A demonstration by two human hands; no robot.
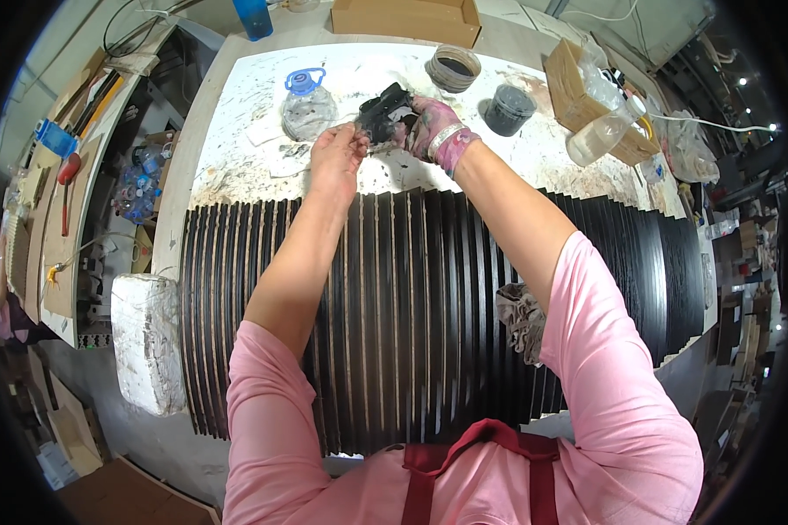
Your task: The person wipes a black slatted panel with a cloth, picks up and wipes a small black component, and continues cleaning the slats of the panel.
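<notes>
Both my hands meet over the white, black-smeared work surface. On my right hand is a pink, stained glove, and its fingers are closed on a black-stained piece, dark and uneven; its exact kind is unclear. My bare left hand has its fingers pinched together at the near left edge of that piece. Just behind my left hand stands a clear plastic jug with a blue cap and handle. Beneath my forearms a long row of black strips lies side by side, with pale edges showing between many.
Beyond my right hand stand an open round tub and a dark lidded-looking container. A cardboard box holds plastic bottles at the right. A grey rag rests on the strips. At the left is a white block.
</notes>
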